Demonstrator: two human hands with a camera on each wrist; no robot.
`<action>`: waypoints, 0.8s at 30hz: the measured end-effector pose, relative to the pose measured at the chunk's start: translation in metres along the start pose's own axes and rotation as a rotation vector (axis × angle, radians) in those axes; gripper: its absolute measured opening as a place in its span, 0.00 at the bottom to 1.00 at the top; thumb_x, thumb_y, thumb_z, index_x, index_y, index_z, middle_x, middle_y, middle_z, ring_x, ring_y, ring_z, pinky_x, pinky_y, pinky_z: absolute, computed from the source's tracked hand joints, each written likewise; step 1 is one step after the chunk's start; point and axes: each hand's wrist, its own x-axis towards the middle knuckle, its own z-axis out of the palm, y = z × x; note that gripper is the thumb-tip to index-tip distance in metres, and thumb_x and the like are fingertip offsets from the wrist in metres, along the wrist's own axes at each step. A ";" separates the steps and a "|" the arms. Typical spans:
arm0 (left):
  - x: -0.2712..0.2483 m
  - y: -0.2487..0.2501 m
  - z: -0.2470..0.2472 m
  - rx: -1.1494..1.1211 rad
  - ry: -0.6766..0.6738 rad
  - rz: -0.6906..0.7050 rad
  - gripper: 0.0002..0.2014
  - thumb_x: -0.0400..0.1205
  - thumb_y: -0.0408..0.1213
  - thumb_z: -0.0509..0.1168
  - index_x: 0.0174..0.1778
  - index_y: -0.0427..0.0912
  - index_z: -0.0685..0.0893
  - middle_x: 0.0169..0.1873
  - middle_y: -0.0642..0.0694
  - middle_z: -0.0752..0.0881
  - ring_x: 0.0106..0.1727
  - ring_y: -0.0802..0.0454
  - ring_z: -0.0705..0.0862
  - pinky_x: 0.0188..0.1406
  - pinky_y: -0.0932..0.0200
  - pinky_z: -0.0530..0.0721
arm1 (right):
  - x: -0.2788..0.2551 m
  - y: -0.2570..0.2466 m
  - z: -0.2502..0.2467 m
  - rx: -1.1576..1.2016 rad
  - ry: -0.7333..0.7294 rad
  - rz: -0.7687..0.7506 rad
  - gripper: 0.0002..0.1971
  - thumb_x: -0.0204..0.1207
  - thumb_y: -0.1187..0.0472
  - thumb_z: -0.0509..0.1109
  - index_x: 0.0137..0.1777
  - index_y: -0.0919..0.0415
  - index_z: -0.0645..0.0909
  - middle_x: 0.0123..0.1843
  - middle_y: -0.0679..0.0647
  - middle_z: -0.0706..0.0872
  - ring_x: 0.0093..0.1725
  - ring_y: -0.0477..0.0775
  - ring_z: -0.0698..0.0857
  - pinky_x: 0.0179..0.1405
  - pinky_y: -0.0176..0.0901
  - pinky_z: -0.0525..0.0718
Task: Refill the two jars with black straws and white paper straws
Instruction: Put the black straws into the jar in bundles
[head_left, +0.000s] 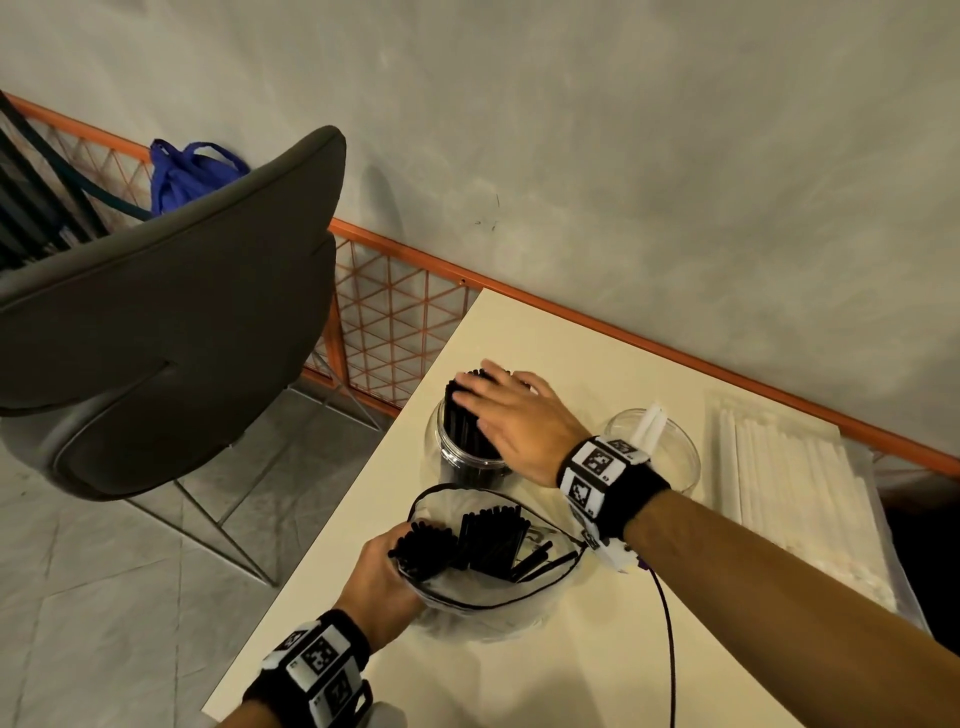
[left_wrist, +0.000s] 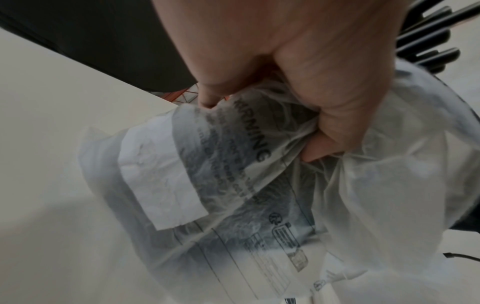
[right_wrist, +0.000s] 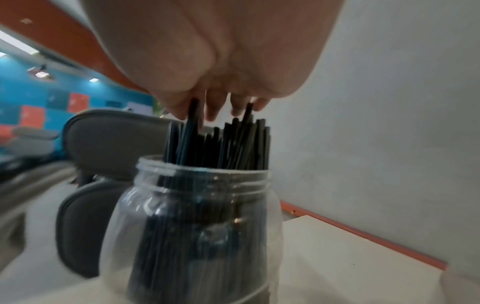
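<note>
A clear glass jar (head_left: 441, 441) (right_wrist: 197, 226) packed with upright black straws (right_wrist: 221, 144) stands near the table's left edge. My right hand (head_left: 498, 410) (right_wrist: 215, 107) lies flat on the straw tops, fingers straight. My left hand (head_left: 384, 577) (left_wrist: 298, 92) grips a clear plastic bag (head_left: 493, 571) (left_wrist: 233, 185) holding more black straws (head_left: 478, 540). A second glass jar (head_left: 670, 452) behind my right wrist holds a few white paper straws (head_left: 652, 423). A pack of white paper straws (head_left: 795, 493) lies on the right.
A cream table (head_left: 597, 649) meets an orange rail (head_left: 623, 338) along a grey wall. A grey chair (head_left: 171, 322) stands left of the table over the tiled floor. A dark cable (head_left: 670, 639) runs from my right wrist across the table.
</note>
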 end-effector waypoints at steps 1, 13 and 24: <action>0.000 0.000 0.000 0.004 -0.001 -0.002 0.16 0.58 0.54 0.66 0.38 0.53 0.85 0.39 0.65 0.89 0.40 0.65 0.86 0.38 0.76 0.80 | 0.001 0.004 -0.004 0.025 0.032 0.042 0.26 0.88 0.54 0.53 0.86 0.48 0.56 0.88 0.41 0.51 0.85 0.41 0.42 0.81 0.46 0.41; 0.002 -0.003 -0.002 0.030 -0.010 -0.005 0.17 0.60 0.52 0.68 0.41 0.50 0.88 0.40 0.57 0.90 0.42 0.59 0.88 0.43 0.64 0.85 | -0.017 0.011 -0.018 0.363 0.096 0.248 0.26 0.90 0.49 0.50 0.85 0.52 0.57 0.86 0.46 0.60 0.85 0.44 0.57 0.81 0.46 0.54; 0.002 0.003 0.000 0.067 -0.012 0.019 0.05 0.66 0.35 0.72 0.34 0.48 0.84 0.35 0.63 0.88 0.35 0.65 0.84 0.32 0.75 0.79 | -0.163 -0.023 0.035 0.736 0.191 0.425 0.11 0.75 0.64 0.76 0.52 0.46 0.86 0.43 0.44 0.85 0.48 0.46 0.82 0.44 0.24 0.72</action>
